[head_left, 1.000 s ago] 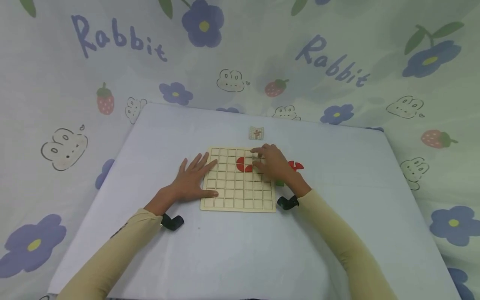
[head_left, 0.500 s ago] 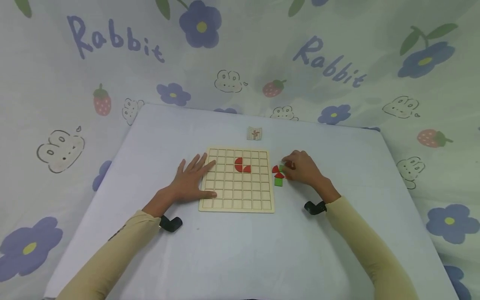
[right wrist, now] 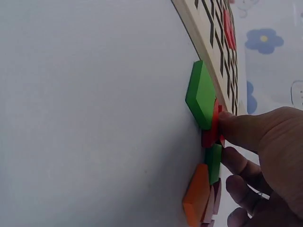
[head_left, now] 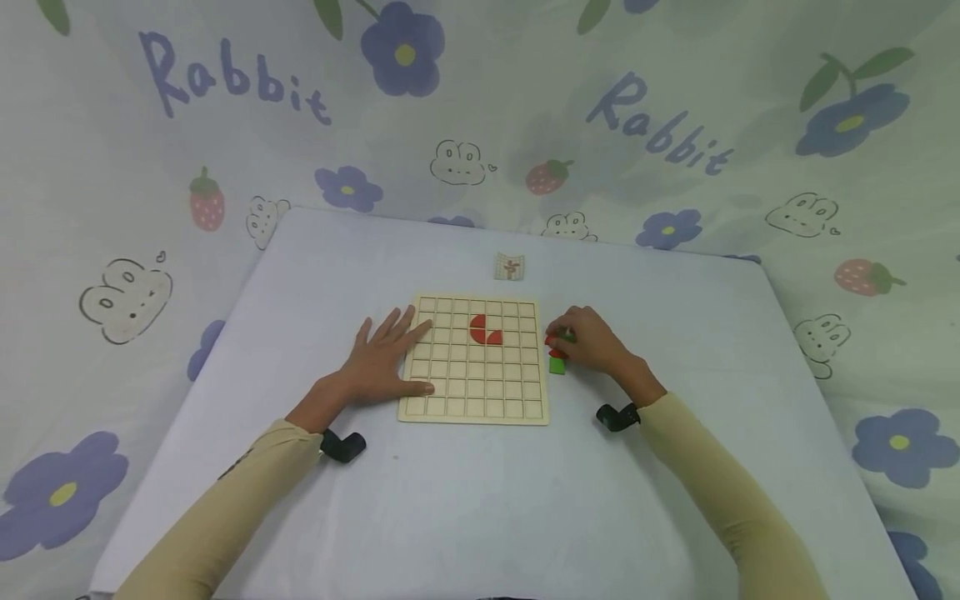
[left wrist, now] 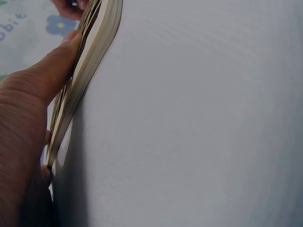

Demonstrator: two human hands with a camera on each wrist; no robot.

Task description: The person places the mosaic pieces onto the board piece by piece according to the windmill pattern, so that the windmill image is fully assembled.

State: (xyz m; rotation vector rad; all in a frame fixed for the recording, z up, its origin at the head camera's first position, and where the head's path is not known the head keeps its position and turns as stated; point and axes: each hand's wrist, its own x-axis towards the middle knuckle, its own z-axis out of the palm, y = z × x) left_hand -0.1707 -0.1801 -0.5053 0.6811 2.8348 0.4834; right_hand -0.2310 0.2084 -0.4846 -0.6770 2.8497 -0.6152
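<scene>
My left hand (head_left: 378,362) lies with spread fingers over the left side of a square wooden grid board (head_left: 465,375); its thumb presses the board's edge in the left wrist view. Three red quarter-circle pieces (head_left: 477,333) sit in the board's upper middle cells. Just right of the board, my right hand (head_left: 588,340) pinches a red quarter-circle piece (head_left: 551,340) between thumb and curled fingers, low among the loose pieces. Nearest the right wrist camera are a green square piece (right wrist: 202,94) and an orange-red piece (right wrist: 196,196). A second green piece (right wrist: 213,163) lies by the fingertips.
A small card (head_left: 509,267) with a pinwheel-like pattern lies behind the board. White cloth (head_left: 465,508) covers the table, and a printed curtain (head_left: 495,100) hangs around its back and sides. Black camera mounts (head_left: 618,417) sit at both wrists.
My right hand has gone from over the board's right side to the loose pieces, then shifted slightly left among them. The left hand stays on the board; its red pieces have not moved.
</scene>
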